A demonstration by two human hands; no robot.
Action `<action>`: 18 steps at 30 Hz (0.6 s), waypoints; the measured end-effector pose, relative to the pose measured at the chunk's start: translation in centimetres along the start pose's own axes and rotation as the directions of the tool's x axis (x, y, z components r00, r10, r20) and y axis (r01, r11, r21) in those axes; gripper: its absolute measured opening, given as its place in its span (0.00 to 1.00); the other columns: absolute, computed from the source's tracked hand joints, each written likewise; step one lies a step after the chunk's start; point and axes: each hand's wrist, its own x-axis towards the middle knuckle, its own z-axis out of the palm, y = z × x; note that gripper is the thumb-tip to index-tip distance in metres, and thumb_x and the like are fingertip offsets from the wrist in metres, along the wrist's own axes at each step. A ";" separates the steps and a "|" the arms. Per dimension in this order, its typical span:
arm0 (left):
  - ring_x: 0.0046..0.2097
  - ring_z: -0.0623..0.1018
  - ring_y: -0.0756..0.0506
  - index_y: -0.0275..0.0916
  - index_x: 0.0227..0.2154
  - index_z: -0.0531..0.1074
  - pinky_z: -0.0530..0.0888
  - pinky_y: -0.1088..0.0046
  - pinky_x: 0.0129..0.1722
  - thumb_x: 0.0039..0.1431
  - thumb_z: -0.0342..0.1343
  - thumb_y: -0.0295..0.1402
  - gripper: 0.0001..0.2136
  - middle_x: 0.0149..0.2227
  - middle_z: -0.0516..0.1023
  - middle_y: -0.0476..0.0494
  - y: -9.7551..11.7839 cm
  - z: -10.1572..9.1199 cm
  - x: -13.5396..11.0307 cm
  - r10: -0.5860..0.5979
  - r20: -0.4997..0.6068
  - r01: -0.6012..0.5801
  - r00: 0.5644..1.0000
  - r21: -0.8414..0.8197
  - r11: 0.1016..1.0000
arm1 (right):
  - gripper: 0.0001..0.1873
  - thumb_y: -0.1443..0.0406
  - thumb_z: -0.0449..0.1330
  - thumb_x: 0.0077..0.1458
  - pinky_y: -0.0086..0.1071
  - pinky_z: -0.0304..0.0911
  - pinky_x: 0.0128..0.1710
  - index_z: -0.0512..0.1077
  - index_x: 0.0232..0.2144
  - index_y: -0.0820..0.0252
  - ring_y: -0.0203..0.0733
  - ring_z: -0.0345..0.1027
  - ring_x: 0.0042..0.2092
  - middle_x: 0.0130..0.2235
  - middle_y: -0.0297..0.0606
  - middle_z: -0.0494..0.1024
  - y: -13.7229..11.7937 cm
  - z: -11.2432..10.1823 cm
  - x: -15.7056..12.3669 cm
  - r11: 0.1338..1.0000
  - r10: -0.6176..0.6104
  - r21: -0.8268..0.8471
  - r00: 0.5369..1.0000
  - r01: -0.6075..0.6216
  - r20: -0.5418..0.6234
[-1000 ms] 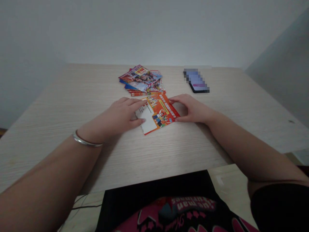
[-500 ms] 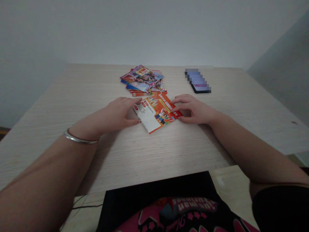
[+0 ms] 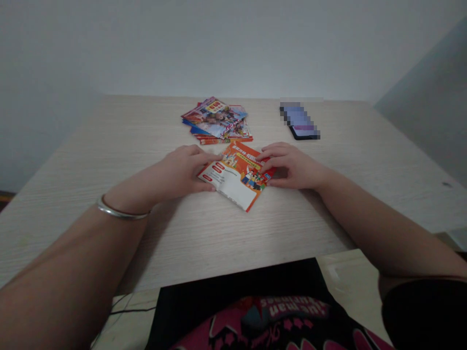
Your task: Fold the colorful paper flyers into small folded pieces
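Pressing orange leaflet (image 3: pixel 237 177) just in front of the stack of brochures (image 3: pixel 217 121), left hand (image 3: pixel 182 167) and right hand (image 3: pixel 292 165) half open, fingertips on its ends, grip unclear; a hard forward push could slide it into the stack across the worktop (image 3: pixel 109 146)

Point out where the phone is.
In the head view, the smartphone lies near the far edge of the wooden desk, right of the leaflet pile and beyond the right hand.
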 end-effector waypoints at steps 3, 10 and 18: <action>0.45 0.78 0.37 0.42 0.58 0.77 0.70 0.62 0.50 0.61 0.55 0.55 0.29 0.44 0.81 0.37 0.1 -0.1 0.0 0.061 0.031 -0.063 0.998 0.051 0.997 | 0.13 0.61 0.66 0.58 0.50 0.64 0.63 0.81 0.47 0.50 0.49 0.72 0.59 0.55 0.38 0.82 0.0 0.0 -0.1 0.999 -0.007 -0.041 1.000 0.006 -0.020; 0.39 0.76 0.43 0.43 0.48 0.82 0.70 0.65 0.45 0.70 0.46 0.43 0.20 0.36 0.80 0.42 -0.2 0.1 -0.1 0.130 -0.021 -0.131 0.991 -0.027 0.991 | 0.15 0.66 0.62 0.58 0.53 0.61 0.65 0.81 0.46 0.50 0.50 0.70 0.61 0.56 0.38 0.82 0.5 -0.1 -0.5 1.000 0.017 0.006 1.000 -0.017 -0.007; 0.60 0.74 0.36 0.46 0.61 0.76 0.68 0.55 0.62 0.68 0.50 0.45 0.24 0.60 0.75 0.37 -1.5 1.0 -0.3 0.171 -0.096 -0.178 0.981 -0.073 0.981 | 0.16 0.53 0.67 0.58 0.55 0.62 0.63 0.80 0.44 0.56 0.54 0.72 0.60 0.57 0.46 0.81 -0.3 -0.1 0.0 0.997 0.067 -0.031 0.998 -0.067 0.006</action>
